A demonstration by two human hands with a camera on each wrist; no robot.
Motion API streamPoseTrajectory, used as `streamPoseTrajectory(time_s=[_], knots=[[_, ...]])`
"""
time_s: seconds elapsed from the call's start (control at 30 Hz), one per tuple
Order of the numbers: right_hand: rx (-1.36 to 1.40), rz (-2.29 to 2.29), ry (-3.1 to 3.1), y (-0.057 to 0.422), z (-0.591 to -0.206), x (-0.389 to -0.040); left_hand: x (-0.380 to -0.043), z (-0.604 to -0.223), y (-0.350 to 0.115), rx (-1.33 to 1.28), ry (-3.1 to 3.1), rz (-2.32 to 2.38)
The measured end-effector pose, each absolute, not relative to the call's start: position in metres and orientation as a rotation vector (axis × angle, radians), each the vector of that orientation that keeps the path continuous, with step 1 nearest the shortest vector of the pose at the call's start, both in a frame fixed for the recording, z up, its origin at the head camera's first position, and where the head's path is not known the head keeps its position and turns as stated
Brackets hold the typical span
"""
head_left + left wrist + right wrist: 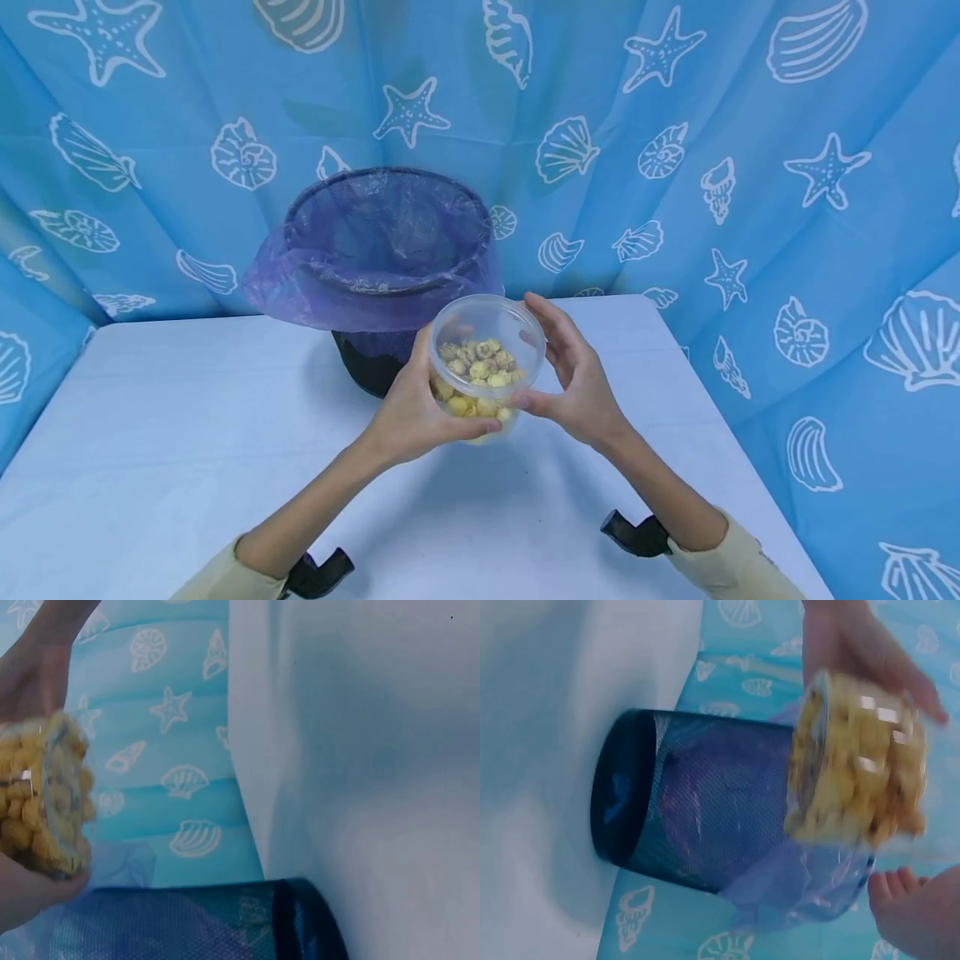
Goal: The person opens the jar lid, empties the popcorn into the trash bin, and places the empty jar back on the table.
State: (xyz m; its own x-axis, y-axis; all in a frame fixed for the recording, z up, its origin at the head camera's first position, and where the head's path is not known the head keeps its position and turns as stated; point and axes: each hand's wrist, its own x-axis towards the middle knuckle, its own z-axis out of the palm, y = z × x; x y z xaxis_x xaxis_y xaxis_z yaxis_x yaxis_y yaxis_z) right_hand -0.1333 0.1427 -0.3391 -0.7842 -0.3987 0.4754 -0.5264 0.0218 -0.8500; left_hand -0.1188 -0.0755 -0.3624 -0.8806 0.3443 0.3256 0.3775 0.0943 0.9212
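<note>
In front of the bin I hold a clear plastic jar [480,367] of yellowish popcorn [862,765] above the white table. My left hand [416,412] grips it from the left, its thumb across the near side. The right hand [577,379] is at the upper right side, thumb at the near rim and fingers behind, some seen through the clear wall. In the right wrist view, the left hand [870,645] lies along the jar, while the right hand [915,911] shows only partly at the edge.
A dark mesh bin [367,362] lined with a purple plastic bag [330,287] stands at the table's back edge, just behind the jar. A white cloth covers the table [187,467]. Blue curtains [465,100] with white shells and starfish hang behind and at the sides.
</note>
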Motion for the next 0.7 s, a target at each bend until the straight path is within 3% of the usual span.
streamPoseTrajectory(time_s=[0.33,0.7], knots=[[0.719,1.816,-2.273,0.128,-0.336,-0.117,-0.116,-0.368,-0.059,-0.615,-2.317,-1.834],[1.146,1.971,-2.298,0.156,-0.333,-0.135,-0.113,-0.360,-0.072,-0.821,-2.404,-1.976]])
